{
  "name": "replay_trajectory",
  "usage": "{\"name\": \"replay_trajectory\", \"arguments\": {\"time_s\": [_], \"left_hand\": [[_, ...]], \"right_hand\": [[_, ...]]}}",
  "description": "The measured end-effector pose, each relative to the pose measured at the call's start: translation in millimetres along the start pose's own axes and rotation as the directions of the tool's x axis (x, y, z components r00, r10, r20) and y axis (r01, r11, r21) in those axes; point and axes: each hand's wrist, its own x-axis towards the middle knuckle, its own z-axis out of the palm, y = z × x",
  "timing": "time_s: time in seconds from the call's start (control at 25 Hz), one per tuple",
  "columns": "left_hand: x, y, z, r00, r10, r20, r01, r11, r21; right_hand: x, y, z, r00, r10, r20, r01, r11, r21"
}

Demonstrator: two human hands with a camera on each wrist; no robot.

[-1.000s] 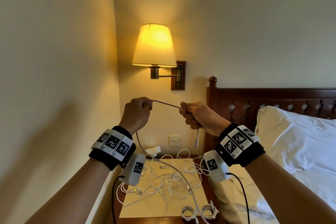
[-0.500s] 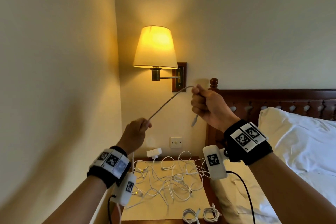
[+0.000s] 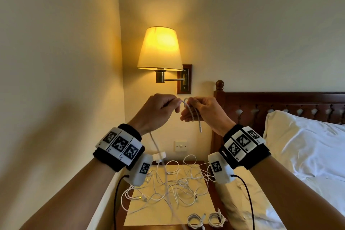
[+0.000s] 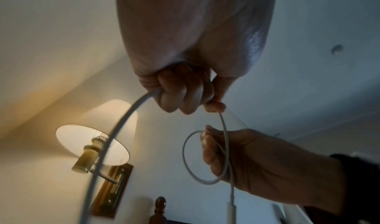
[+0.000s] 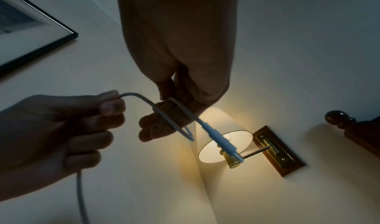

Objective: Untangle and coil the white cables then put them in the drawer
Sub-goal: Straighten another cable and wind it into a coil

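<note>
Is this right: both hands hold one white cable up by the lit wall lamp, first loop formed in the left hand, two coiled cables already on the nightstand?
Wrong in one respect: the loop sits in the right hand, as the left wrist view shows. The left hand only feeds the white cable. The lit wall lamp and two coiled cables on the nightstand are right.

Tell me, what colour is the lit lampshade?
The lampshade glows warm yellow; the head view shows it best.

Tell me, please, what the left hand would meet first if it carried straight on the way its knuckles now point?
Most likely the right hand: the left hand faces it, with only a short span of white cable between them. Depth is hard to judge.
</note>
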Motion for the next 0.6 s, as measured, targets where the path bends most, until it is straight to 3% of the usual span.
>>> {"name": "replay_trajectory", "arguments": {"time_s": [0.2, 0.6], "left_hand": [[13.8, -8.3, 4.1, 0.970, 0.076, -0.230, -0.058, 0.995, 0.083], [17.5, -33.3, 19.0, 0.952, -0.070, -0.299, 0.095, 0.993, 0.071]], "right_hand": [[-3.4, 5.6, 7.6, 0.996, 0.019, 0.088, -0.022, 0.999, 0.043], [-6.2, 3.4, 7.0, 0.959, 0.123, 0.256, -0.205, 0.925, 0.321]]}}
